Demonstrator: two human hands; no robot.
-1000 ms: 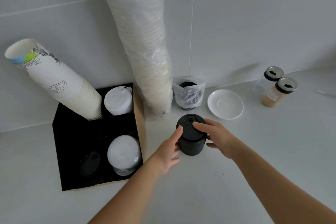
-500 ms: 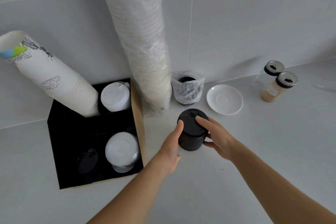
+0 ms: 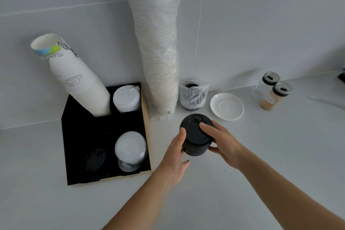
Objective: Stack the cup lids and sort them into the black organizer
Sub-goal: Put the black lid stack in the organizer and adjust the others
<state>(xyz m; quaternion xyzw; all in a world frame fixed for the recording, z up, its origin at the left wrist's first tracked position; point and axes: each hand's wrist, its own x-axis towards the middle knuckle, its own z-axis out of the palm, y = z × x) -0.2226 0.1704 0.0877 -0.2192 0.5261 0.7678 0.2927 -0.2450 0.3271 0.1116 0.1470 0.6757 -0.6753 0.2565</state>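
— Two hands on one thing?
— Yes. Left hand (image 3: 175, 157) and right hand (image 3: 223, 144) both grip the black lid stack (image 3: 196, 136), standing on the table (image 3: 261, 155) at frame centre.
— The organizer (image 3: 84, 136)?
— Lower left, just beside, with white lids (image 3: 129, 147) inside.

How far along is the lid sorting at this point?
Done: the black organizer holds two white lid stacks and a few black lids. In hand: the left hand and right hand grip a black lid stack on the counter. Left: placing that stack, plus bagged black lids by the wall.
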